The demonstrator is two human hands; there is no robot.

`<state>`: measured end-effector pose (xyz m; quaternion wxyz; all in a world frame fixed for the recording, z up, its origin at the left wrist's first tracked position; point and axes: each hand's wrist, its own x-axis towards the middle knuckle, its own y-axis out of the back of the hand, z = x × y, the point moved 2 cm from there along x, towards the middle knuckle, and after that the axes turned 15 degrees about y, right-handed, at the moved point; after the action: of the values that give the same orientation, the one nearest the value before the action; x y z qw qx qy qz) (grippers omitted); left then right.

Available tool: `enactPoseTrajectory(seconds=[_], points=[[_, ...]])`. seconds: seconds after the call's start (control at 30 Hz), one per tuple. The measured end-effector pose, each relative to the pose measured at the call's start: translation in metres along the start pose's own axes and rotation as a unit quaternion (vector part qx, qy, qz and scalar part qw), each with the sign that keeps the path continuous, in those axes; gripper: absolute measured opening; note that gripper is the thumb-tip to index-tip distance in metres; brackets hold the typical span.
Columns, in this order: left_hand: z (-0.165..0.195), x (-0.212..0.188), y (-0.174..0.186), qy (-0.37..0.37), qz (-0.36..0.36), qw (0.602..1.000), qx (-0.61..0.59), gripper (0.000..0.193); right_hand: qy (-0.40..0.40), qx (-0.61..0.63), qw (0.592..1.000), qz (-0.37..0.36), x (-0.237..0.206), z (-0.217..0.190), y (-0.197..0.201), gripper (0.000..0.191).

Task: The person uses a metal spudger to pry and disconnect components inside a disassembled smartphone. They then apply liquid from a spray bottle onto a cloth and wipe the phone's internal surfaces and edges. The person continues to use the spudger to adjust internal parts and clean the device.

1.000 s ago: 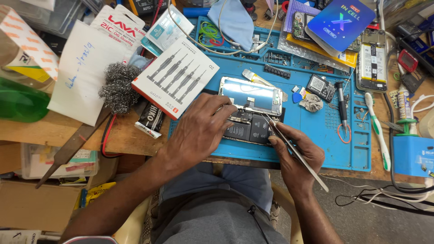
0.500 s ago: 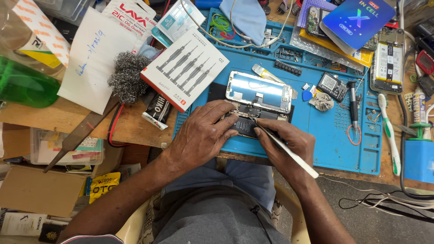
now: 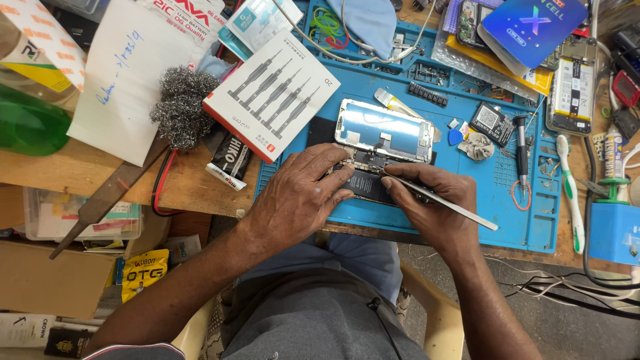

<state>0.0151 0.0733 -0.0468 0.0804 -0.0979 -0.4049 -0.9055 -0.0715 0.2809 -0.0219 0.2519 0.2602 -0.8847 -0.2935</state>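
Below, hands [image 3: 373,197] over opened phone [image 3: 373,177].

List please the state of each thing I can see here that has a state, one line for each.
Phone: opened, screen panel lifted off the body.
Tweezers: held in right hand, tips at the phone.
Left hand: pressed flat on the phone.
Screwdriver box: closed, lying flat.
Small screwdriver: lying unused on blue mat.
Toothbrush: lying at the mat's edge.
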Motion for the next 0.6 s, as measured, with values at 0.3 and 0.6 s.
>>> enactPoseTrajectory(seconds=[0.3, 0.6], points=[[-0.001, 0.000, -0.001, -0.005, 0.002, 1.000, 0.000, 0.038, 0.270, -0.169, 0.947, 0.040, -0.024, -0.013, -0.023, 0.030], [0.001, -0.004, -0.001, 0.001, 0.006, 1.000, -0.013, 0.039, 0.263, -0.168, 0.949, 0.047, -0.031, -0.008, -0.024, 0.034]])
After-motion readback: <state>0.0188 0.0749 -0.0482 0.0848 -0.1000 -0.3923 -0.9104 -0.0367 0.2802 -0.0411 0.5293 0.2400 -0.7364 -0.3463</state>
